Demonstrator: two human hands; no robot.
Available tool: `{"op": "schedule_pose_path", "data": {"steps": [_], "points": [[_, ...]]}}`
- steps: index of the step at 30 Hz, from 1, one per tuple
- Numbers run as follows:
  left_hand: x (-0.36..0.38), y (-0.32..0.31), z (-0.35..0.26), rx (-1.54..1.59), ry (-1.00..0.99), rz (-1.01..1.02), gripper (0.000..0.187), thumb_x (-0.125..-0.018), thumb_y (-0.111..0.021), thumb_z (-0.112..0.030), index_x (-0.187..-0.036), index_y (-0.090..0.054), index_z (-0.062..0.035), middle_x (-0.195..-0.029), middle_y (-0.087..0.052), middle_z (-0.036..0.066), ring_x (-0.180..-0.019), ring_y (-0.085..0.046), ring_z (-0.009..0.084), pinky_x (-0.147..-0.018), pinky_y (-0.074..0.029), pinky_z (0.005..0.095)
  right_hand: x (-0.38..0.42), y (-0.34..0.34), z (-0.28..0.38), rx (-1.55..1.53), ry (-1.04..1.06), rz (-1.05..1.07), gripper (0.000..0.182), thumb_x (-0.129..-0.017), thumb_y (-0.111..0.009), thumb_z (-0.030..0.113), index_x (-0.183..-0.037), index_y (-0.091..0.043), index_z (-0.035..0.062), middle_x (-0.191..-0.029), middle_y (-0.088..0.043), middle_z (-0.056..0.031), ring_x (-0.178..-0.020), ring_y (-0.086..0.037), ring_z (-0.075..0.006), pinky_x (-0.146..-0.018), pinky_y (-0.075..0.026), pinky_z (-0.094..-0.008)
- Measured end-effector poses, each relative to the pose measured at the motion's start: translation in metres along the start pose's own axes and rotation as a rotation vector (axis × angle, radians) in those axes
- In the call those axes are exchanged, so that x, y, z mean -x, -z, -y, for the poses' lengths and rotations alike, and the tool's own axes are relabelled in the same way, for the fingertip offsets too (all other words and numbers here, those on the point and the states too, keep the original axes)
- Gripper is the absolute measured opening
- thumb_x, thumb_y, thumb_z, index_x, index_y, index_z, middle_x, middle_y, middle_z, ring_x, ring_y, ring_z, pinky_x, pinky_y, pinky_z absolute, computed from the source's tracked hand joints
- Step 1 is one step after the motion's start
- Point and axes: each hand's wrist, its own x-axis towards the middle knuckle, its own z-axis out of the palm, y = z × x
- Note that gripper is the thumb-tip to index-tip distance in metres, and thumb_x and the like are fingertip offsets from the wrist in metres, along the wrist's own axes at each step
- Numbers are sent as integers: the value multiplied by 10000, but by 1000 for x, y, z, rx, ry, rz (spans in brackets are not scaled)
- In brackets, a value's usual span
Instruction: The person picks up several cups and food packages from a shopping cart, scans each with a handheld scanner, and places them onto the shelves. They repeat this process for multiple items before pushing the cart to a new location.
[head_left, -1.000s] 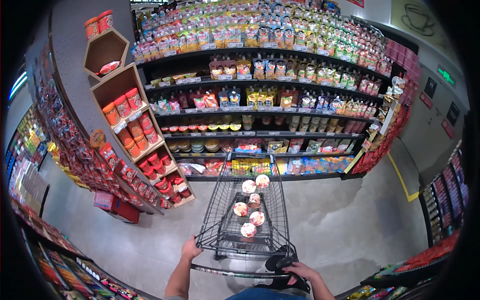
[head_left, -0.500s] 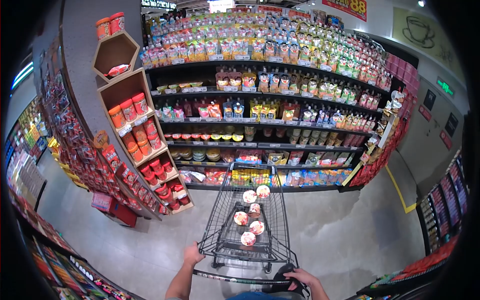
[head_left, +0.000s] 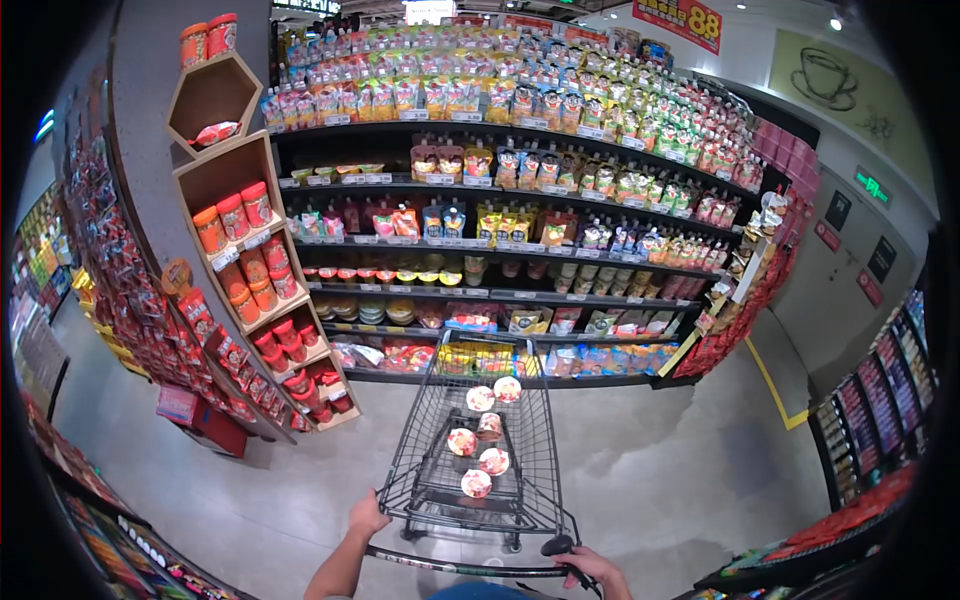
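Observation:
A black wire shopping cart [head_left: 545, 450] stands in front of me, with its handle bar nearest my body. Several round cups with white and red lids, among them one at the cart's front [head_left: 507, 389], lie in its basket. My left hand [head_left: 369, 514] is wrapped round the cart's left rear corner. At the right end of the handle, my right hand [head_left: 590, 566] is closed around something black beside a dark rounded part [head_left: 557, 545]; what exactly its fingers grip is partly hidden.
Ahead runs a long shelf [head_left: 400, 236] of pouches and cups. On the left are a wooden display [head_left: 225, 165] with red jars, hanging red packets and a red box [head_left: 215, 430]. A grey door [head_left: 850, 270] and another shelf [head_left: 865, 420] are at the right.
The cart, shelves and both hands appear shifted slightly left in the view. More of the door and the wall picture shows at the right. Both hands remain at the cart.

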Motion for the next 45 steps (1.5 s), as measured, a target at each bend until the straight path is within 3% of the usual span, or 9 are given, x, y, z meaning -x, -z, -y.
{"op": "schedule_pose_path", "data": {"steps": [6,16,25,27,32,35,39,41,45], "points": [[-3,-3,4,-21,-92,-19,678,-633,-815,-312,-1140,-459,-37,-964,-661,209,-945,-630,396,-843,-519,453,15,-20,-21,-136,83,-123,415,-852,-707,271,-1053,-532,-46,-839,-627,-138,-518,-658,-257,-494,-579,-346],[-11,1,13,-26,-149,61,716,-637,-817,-307,-1168,-433,-18,-998,-658,228,-972,-630,395,-862,-510,456,17,-49,-61,-324,112,-198,549,-827,-723,299,-1161,-471,-57,-988,-592,-172,-568,-679,-320,-513,-599,-379],[-25,-13,26,-51,-223,60,750,-650,-826,-292,-1209,-419,-4,-1033,-650,236,-993,-626,396,-873,-510,445,26,-73,-82,-435,173,-271,514,-843,-698,255,-1171,-457,-58,-971,-590,-169,-570,-679,-326,-486,-583,-355],[-31,-13,24,48,-179,103,759,-642,-837,-293,-1209,-420,-8,-1037,-651,235,-990,-627,397,-871,-511,444,30,-77,-81,-455,195,-292,435,-864,-675,213,-1122,-477,-77,-906,-626,-177,-570,-673,-328,-537,-602,-393],[-23,-8,21,-59,-197,79,776,-627,-852,-312,-1198,-424,-4,-1036,-651,230,-992,-629,390,-873,-509,438,38,-82,-82,-436,192,-310,489,-860,-681,261,-1141,-466,-77,-924,-614,-157,-581,-680,-318,-521,-588,-361],[-31,-19,31,45,-223,126,778,-625,-850,-319,-1197,-431,1,-1028,-652,232,-985,-631,392,-869,-511,438,46,-86,-84,-463,207,-314,507,-856,-686,271,-1147,-462,-77,-935,-613,-155,-579,-681,-308,-513,-582,-347],[-34,-17,30,-83,-287,24,732,-616,-855,-275,-1169,-469,8,-1034,-648,241,-987,-629,395,-867,-510,434,39,-86,-93,-449,197,-321,520,-852,-692,280,-1150,-461,-77,-948,-614,-156,-579,-682,-297,-512,-578,-339],[-25,-20,35,90,-187,125,725,-624,-850,-268,-1172,-466,12,-1042,-646,244,-995,-630,389,-868,-510,431,41,-87,-99,-439,193,-309,535,-846,-699,288,-1155,-459,-76,-954,-617,-162,-583,-683,-292,-516,-580,-341],[7,2,17,-46,-204,113,772,-634,-845,-281,-1214,-428,12,-1020,-654,249,-982,-637,392,-854,-514,432,53,-93,-96,-509,228,-316,509,-834,-711,270,-1126,-493,-85,-946,-596,-166,-559,-678,-292,-489,-581,-336]]}}
